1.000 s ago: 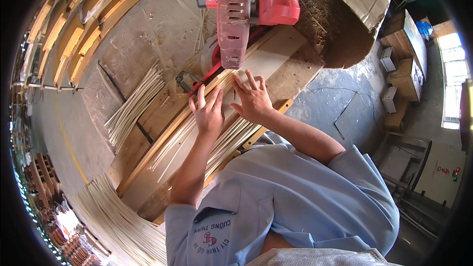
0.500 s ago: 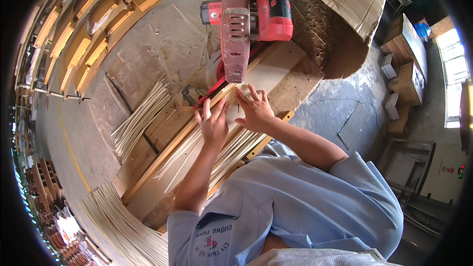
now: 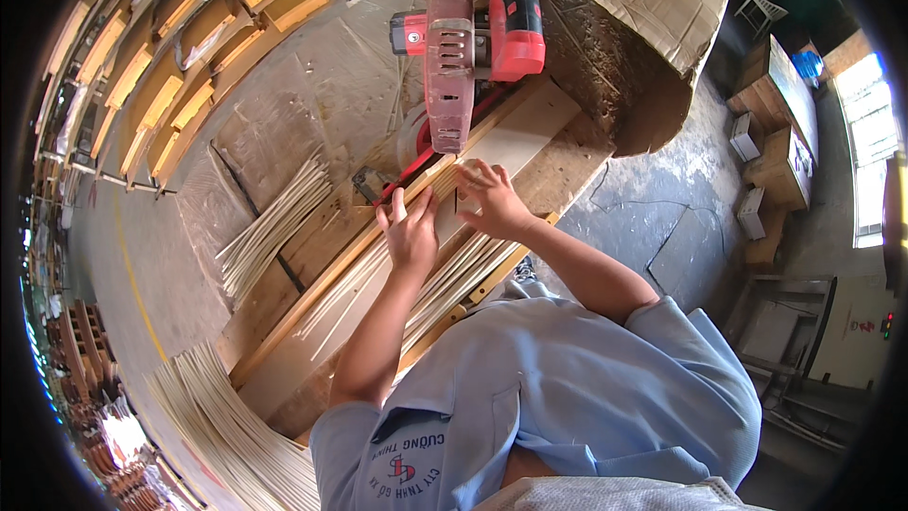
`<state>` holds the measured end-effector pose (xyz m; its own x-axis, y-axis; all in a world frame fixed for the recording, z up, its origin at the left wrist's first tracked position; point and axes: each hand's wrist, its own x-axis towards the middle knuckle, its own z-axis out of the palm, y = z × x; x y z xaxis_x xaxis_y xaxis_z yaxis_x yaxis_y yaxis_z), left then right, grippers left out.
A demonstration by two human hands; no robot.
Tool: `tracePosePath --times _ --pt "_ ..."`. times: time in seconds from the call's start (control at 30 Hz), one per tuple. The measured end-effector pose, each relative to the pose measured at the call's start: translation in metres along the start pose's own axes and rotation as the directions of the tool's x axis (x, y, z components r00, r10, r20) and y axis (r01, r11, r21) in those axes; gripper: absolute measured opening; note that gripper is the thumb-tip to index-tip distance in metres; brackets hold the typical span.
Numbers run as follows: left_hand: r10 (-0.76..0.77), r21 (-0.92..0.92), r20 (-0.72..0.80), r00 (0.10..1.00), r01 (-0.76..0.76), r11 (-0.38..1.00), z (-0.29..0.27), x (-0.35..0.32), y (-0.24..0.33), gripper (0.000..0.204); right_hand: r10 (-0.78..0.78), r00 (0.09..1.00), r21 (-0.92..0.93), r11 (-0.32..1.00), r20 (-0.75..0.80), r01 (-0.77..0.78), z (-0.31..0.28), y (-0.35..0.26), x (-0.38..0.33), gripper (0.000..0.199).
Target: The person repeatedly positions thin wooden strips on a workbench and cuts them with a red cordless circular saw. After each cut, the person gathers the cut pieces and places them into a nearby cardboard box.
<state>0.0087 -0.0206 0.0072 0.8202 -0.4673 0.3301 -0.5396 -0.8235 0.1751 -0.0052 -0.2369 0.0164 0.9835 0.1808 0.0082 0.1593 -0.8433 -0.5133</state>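
Left hand [image 3: 410, 235] and right hand [image 3: 497, 206] sit near wooden rail [image 3: 301, 306] by red saw [image 3: 449, 80]; fingers part-bent, slightly apart, can't tell if gripping. Thin pale strips [image 3: 342, 295] lie alongside rail, near left hand.

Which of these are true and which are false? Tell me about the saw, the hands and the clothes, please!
1. The left hand and right hand are near the power saw. True.
2. The right hand wears a glove. False: it is bare.
3. A bundle of thin pale strips lies to the left of the left hand. True.
4. The power saw is all green. False: it is mostly red, with a black grip.
5. The shirt is light blue. True.
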Motion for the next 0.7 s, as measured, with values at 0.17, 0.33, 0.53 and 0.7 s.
tracePosePath --times 0.17,0.33,0.53,0.7 --pt "-0.010 -0.006 -0.012 1.000 0.010 1.000 0.008 -0.006 -0.010 0.035 0.494 0.766 0.856 0.498 -0.412 0.140 -0.099 0.001 0.049 0.028" --pt "-0.013 -0.018 -0.041 0.999 0.012 1.000 0.004 -0.012 -0.017 0.036 0.386 0.791 0.792 0.579 -0.475 0.194 -0.277 -0.080 0.083 0.039" --pt "-0.010 -0.052 -0.049 0.999 0.007 0.999 0.008 -0.004 -0.008 0.032 0.103 0.981 0.306 0.951 -0.163 -0.049 -0.325 -0.104 0.103 0.035" --pt "0.063 -0.077 -0.052 0.997 -0.067 0.995 0.014 0.008 0.002 0.030 -0.399 0.910 -0.772 0.611 -0.108 0.176 -0.302 -0.034 0.155 0.026"
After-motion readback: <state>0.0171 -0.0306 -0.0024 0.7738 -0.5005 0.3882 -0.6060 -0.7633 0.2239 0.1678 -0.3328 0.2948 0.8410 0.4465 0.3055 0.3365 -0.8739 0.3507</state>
